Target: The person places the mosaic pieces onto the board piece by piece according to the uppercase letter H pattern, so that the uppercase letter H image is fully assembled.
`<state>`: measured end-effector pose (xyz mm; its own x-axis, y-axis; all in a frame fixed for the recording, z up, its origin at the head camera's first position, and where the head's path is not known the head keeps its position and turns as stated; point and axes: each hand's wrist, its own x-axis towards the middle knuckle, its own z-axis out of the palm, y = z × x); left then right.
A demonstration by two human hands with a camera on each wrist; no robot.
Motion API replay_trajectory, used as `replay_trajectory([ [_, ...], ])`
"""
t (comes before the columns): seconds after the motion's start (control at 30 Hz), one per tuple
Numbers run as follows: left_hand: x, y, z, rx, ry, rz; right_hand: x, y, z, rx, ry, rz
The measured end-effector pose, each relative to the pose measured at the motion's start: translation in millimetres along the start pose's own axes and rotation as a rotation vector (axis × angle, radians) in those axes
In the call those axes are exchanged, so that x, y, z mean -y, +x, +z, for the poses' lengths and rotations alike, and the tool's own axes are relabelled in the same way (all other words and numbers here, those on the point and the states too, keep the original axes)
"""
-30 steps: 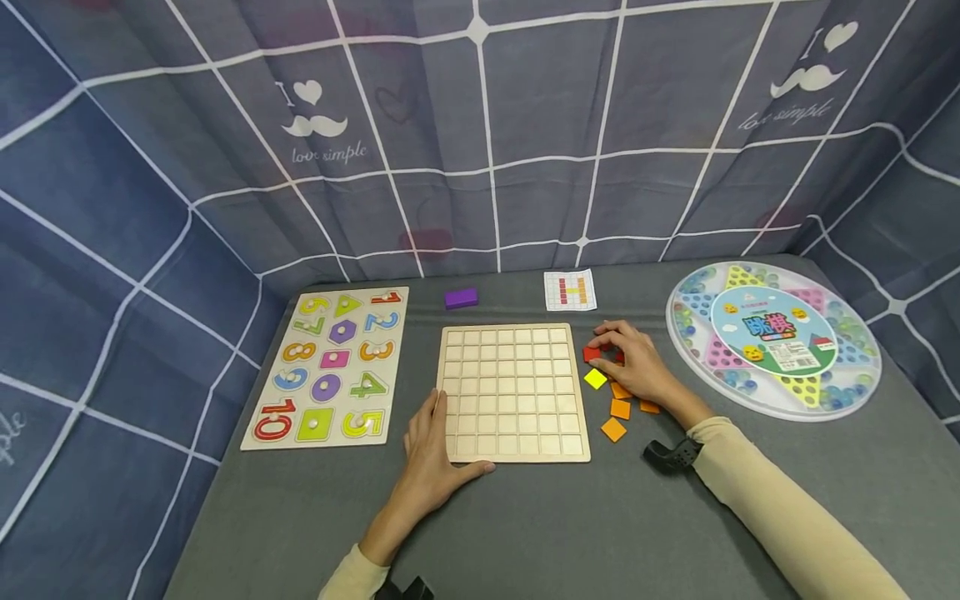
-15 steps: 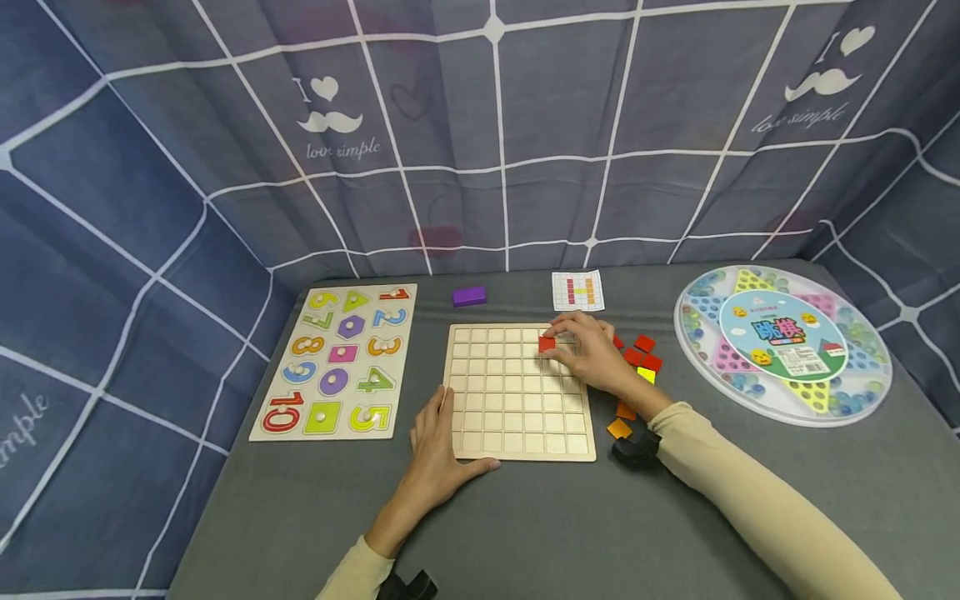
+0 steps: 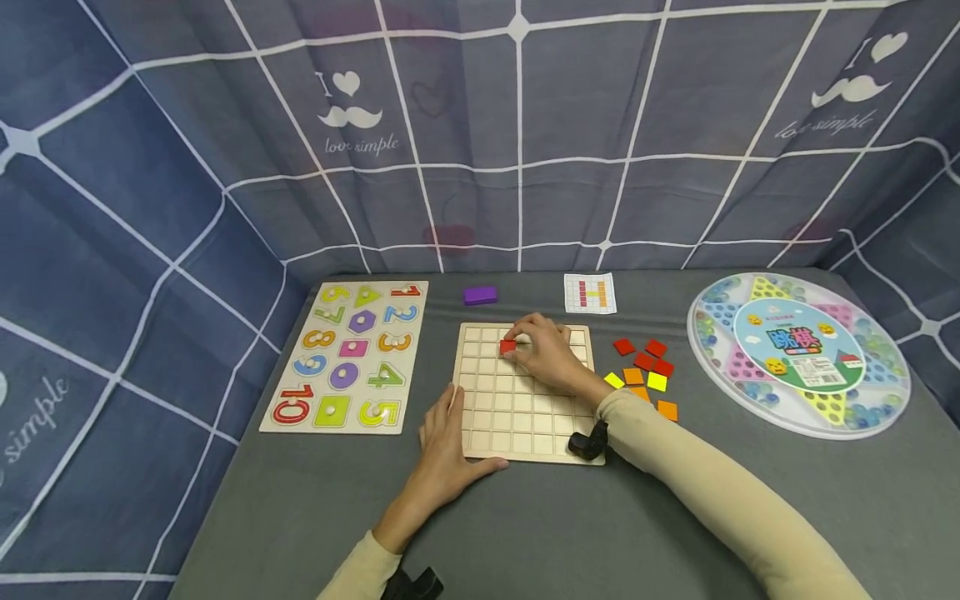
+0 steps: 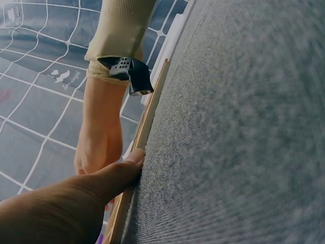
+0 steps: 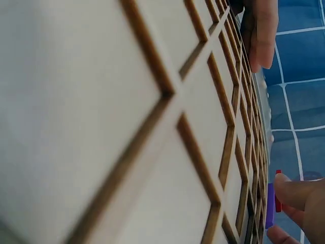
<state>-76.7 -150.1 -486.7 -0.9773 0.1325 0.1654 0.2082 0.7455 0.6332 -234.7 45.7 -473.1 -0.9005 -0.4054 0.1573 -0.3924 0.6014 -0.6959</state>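
Note:
A wooden grid board [image 3: 495, 422] lies flat on the grey table. My left hand [image 3: 444, 450] rests at its near left corner, with fairly straight fingers along the left edge and the thumb [image 4: 122, 175] touching the near edge. Over the board's far rows, my right hand [image 3: 543, 357] pinches a red square tile [image 3: 507, 347] between thumb and fingertips. In the right wrist view that red tile [image 5: 278, 190] is seen edge-on, above the board's surface. To the right of the board lie loose square tiles: red [image 3: 623, 347], yellow [image 3: 657, 382] and orange [image 3: 667, 410].
Behind the board are a purple block [image 3: 480, 296] and a small pattern card [image 3: 589, 293]. A number puzzle board [image 3: 345, 358] lies at left, a round game board [image 3: 798, 354] at right. A grid-patterned curtain [image 3: 480, 125] hangs behind and beside the table.
My right hand has gone from the loose tiles leftward over the board, now with a red tile in its fingers. My left hand stays at the board's corner. The head view has shifted slightly.

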Motion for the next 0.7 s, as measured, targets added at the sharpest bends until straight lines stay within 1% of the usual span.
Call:
replay_trajectory([
  [0.17, 0.1, 1.0, 0.2, 0.011, 0.001, 0.001, -2.6, 3.0, 3.1, 0.003, -0.006, 0.01],
  [0.4, 1.0, 2.6, 0.4, 0.033, 0.002, -0.01, -5.1, 3.8, 8.0, -0.032, -0.048, -0.029],
  [0.57, -0.2, 2.6, -0.7, 0.029, -0.004, -0.006, -6.7, 4.3, 8.4, -0.041, -0.05, -0.04],
  [0.7, -0.1, 1.7, -0.2, 0.025, 0.002, -0.003, -8.6, 4.0, 9.2, -0.031, -0.044, -0.036],
])
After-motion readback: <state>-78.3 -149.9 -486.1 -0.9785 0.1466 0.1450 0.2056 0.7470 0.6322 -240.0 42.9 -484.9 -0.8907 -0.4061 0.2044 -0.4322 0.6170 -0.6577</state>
